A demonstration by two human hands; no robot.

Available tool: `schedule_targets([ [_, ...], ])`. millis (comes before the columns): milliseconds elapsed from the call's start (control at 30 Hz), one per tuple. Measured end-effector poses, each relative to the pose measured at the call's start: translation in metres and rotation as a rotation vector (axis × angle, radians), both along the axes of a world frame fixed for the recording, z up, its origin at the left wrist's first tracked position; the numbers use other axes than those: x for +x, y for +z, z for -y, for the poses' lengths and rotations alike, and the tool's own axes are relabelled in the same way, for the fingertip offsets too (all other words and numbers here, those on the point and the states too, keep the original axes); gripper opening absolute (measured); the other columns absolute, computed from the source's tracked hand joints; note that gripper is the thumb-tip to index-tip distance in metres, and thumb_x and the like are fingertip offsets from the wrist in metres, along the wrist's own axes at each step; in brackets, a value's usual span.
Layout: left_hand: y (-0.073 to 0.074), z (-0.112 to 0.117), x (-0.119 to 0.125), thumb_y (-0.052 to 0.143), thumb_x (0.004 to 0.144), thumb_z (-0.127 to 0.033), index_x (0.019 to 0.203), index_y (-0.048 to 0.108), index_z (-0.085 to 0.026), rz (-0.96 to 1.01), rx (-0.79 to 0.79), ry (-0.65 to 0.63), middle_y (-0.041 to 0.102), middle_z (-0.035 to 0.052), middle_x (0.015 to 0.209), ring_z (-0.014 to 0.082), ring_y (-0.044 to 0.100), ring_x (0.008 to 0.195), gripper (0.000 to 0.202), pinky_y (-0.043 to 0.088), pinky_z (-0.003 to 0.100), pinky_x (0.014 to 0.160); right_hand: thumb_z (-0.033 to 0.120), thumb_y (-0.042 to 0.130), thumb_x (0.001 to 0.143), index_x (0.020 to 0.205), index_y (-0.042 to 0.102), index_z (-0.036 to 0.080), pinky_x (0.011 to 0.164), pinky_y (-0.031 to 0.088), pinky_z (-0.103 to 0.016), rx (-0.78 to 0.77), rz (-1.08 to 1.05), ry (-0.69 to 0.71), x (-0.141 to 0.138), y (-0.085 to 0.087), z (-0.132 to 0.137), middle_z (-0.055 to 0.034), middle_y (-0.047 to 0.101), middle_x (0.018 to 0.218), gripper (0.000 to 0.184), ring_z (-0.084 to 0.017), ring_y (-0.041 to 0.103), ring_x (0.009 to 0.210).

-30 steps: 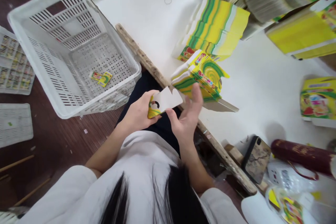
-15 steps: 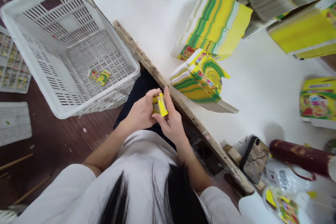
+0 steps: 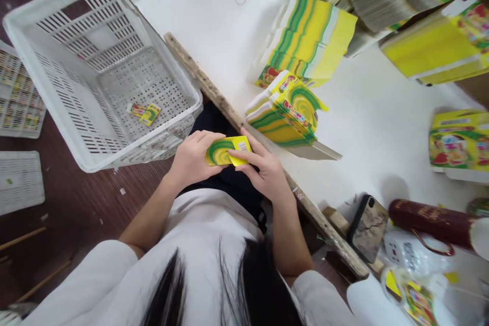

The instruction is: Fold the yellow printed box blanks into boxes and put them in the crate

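A small folded yellow-and-green carton is held above my lap, printed side up. My left hand grips its left end with fingers curled over the top. My right hand pinches its right end, thumb and fingers closed on it. Just beyond my hands, at the table's near edge, lies a stack of flat printed cartons of the same kind. A white slatted basket stands to my left with a finished small carton on its floor.
A larger fan of flat cartons lies further back on the white table, with more stacks at the far right. A phone, a dark red tube and a printed box sit on the right. Trays lie on the floor at left.
The flat white card I held a second ago has been folded up; it now shows as a closed yellow-green carton turned flat between both hands.
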State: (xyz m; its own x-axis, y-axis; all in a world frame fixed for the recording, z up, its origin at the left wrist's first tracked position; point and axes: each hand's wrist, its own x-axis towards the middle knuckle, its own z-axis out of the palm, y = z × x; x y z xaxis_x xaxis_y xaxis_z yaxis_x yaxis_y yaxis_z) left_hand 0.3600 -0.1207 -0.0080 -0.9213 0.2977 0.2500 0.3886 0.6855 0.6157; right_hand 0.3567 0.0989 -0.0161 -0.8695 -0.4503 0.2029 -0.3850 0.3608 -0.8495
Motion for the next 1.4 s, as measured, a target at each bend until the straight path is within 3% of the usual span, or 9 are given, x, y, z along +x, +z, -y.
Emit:
schedule_targets([
  [167, 0.001, -0.008, 0.001, 0.077, 0.076, -0.029, 0.119, 0.061, -0.017, -0.013, -0.037, -0.014, 0.073, 0.0092, 0.111, 0.0253, 0.067, 0.099, 0.047, 0.054, 0.039, 0.089, 0.022, 0.075, 0.086, 0.108, 0.077, 0.027, 0.111, 0.051, -0.047, -0.017, 0.044, -0.084, -0.001, 0.005, 0.011, -0.0087, 0.057, 0.15, 0.023, -0.03, 0.057, 0.137],
  [267, 0.002, 0.004, -0.002, 0.079, 0.077, -0.032, 0.121, 0.061, -0.019, 0.008, -0.017, 0.081, 0.072, 0.0082, 0.111, 0.0259, 0.067, 0.101, 0.049, 0.054, 0.041, 0.091, 0.024, 0.072, 0.089, 0.131, 0.065, 0.027, 0.116, 0.046, -0.049, -0.025, -0.027, -0.168, 0.003, 0.012, 0.022, -0.0113, 0.053, 0.154, 0.043, -0.03, 0.05, 0.143],
  [500, -0.007, 0.075, -0.016, 0.087, 0.066, -0.055, 0.148, 0.041, -0.022, -0.195, -0.087, 0.715, 0.047, 0.012, 0.153, 0.0423, 0.04, 0.143, 0.1, 0.025, 0.068, 0.118, 0.038, 0.069, 0.091, 0.136, 0.057, 0.024, 0.107, 0.048, -0.057, 0.266, -0.299, -0.776, -0.025, 0.032, -0.037, -0.0136, 0.067, 0.128, 0.049, -0.034, 0.061, 0.124],
  [667, -0.011, 0.049, -0.013, 0.078, 0.081, -0.043, 0.13, 0.06, -0.024, -0.06, 0.019, 0.495, 0.062, 0.0084, 0.138, 0.0322, 0.054, 0.133, 0.056, 0.039, 0.054, 0.117, 0.028, 0.067, 0.086, 0.118, 0.066, 0.021, 0.101, 0.048, -0.058, 0.416, -0.193, -0.79, -0.047, 0.018, -0.062, -0.0095, 0.071, 0.106, 0.033, -0.031, 0.067, 0.102],
  [867, -0.019, 0.002, -0.008, 0.073, 0.085, -0.039, 0.12, 0.065, -0.022, 0.214, 0.289, 0.267, 0.071, 0.0079, 0.123, 0.0258, 0.064, 0.119, 0.039, 0.051, 0.045, 0.104, 0.021, 0.075, 0.076, 0.115, 0.057, 0.023, 0.089, 0.054, -0.046, 0.209, -0.233, -0.861, -0.041, 0.03, -0.046, -0.0031, 0.059, 0.096, 0.043, -0.024, 0.063, 0.092],
  [1033, -0.02, -0.034, -0.001, 0.085, 0.062, -0.065, 0.13, 0.056, -0.028, 0.554, 1.016, -0.016, 0.069, 0.0093, 0.125, 0.0294, 0.067, 0.117, 0.083, 0.056, 0.043, 0.095, 0.015, 0.078, 0.075, 0.113, 0.051, 0.026, 0.076, 0.056, -0.033, -0.066, -0.094, -0.583, -0.01, 0.035, -0.005, 0.0018, 0.055, 0.092, 0.047, -0.016, 0.06, 0.08],
  [1133, -0.008, -0.05, -0.005, 0.071, 0.071, -0.074, 0.108, 0.059, -0.026, 0.492, 1.34, 0.129, 0.068, 0.0052, 0.102, 0.0241, 0.069, 0.099, 0.062, 0.056, 0.041, 0.088, 0.017, 0.074, 0.081, 0.113, 0.05, 0.027, 0.072, 0.056, -0.028, -0.211, 0.149, -0.266, 0.015, 0.023, 0.03, 0.0033, 0.057, 0.09, 0.041, -0.014, 0.061, 0.077],
  [1300, 0.003, -0.049, -0.014, 0.056, 0.079, -0.074, 0.083, 0.042, -0.025, 0.324, 1.308, 0.44, 0.04, -0.0031, 0.07, 0.0126, 0.047, 0.06, 0.051, 0.05, 0.031, 0.064, 0.032, 0.078, 0.081, 0.125, 0.051, 0.026, 0.075, 0.057, -0.03, -0.321, 0.328, -0.118, 0.034, 0.008, 0.064, -0.0019, 0.064, 0.1, 0.052, -0.017, 0.064, 0.087],
  [1400, -0.008, -0.043, -0.013, 0.046, 0.081, -0.082, 0.089, 0.042, -0.026, 0.333, 1.145, 0.42, 0.043, -0.0021, 0.076, 0.0131, 0.05, 0.065, 0.057, 0.05, 0.03, 0.066, 0.031, 0.074, 0.084, 0.117, 0.059, 0.025, 0.074, 0.056, -0.03, -0.29, 0.32, -0.195, 0.028, 0.003, 0.061, 0.0, 0.066, 0.091, 0.037, -0.016, 0.063, 0.079],
])
